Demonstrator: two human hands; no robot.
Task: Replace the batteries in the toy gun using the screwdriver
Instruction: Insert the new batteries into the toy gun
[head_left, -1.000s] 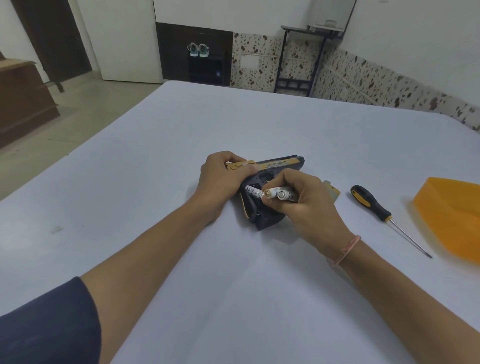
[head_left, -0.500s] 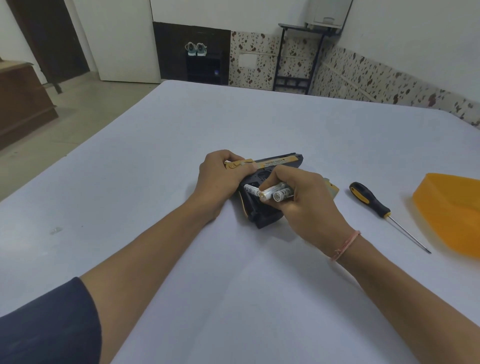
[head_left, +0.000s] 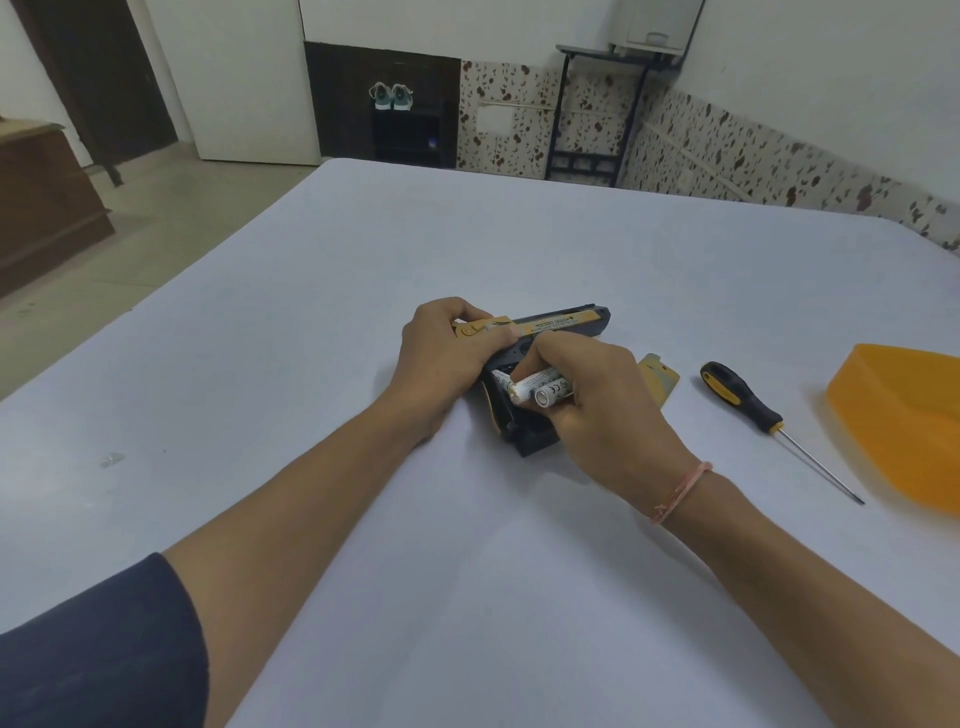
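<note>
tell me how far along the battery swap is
Done: what looks like the battery cover is off, lying beside the screwdriver. In hand: left hand grips the toy gun, right hand holds two batteries at its open grip. Left: fitting batteries, screwing the cover back.

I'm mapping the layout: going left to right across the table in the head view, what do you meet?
Left hand, right hand, flat yellowish plate, screwdriver, orange tray. Omitted: toy gun and batteries, overlapping the hands.

White walls (head_left: 831, 78), speckled tile band (head_left: 727, 150), beige floor (head_left: 156, 223), dark door (head_left: 98, 78), wooden cabinet (head_left: 41, 197), black metal stand (head_left: 584, 50)
</note>
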